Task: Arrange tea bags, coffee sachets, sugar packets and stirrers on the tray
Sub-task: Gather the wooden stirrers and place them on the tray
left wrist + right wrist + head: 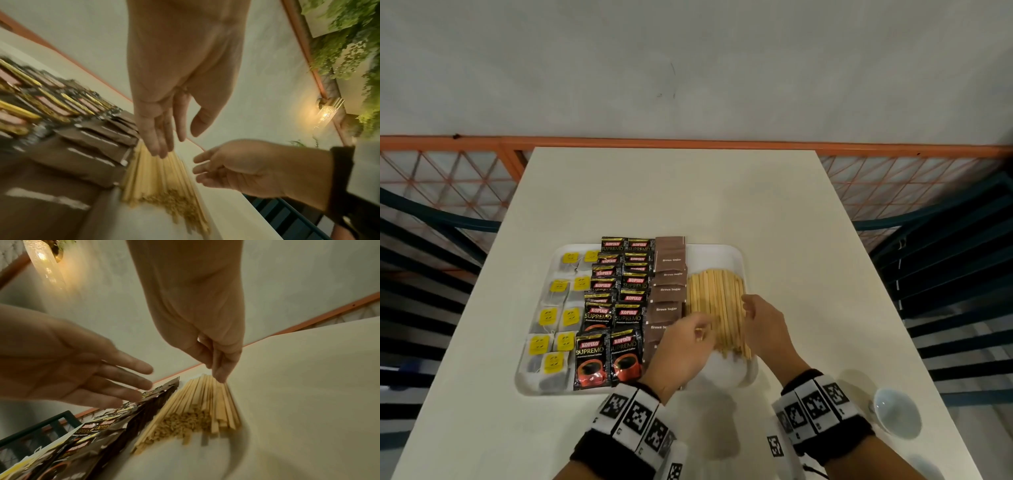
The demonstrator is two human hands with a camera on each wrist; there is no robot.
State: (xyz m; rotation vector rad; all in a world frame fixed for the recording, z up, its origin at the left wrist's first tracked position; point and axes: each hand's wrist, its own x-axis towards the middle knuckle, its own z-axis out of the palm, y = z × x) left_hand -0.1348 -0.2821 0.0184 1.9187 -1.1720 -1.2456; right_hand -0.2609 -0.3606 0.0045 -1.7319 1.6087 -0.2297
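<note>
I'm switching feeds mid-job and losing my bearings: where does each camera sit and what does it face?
Head: worn on the head, looking down at the tray; both hands and wristbands show.
Left wrist: looks along the left hand at the stirrers.
Right wrist: looks along the right hand.
Shared: every view shows the stirrers and both hands.

Tray [722, 251] sits on table [671, 192], near-centre. On tray, left to right: tea bags [556, 317], coffee sachets [616, 308], sugar packets [669, 291], stirrers [717, 301]. Left hand [681, 353] over near end of sugar/stirrers; right hand [765, 325] at stirrers' right edge. Bowl [897, 411] on table, near right, apart from tray.
</note>
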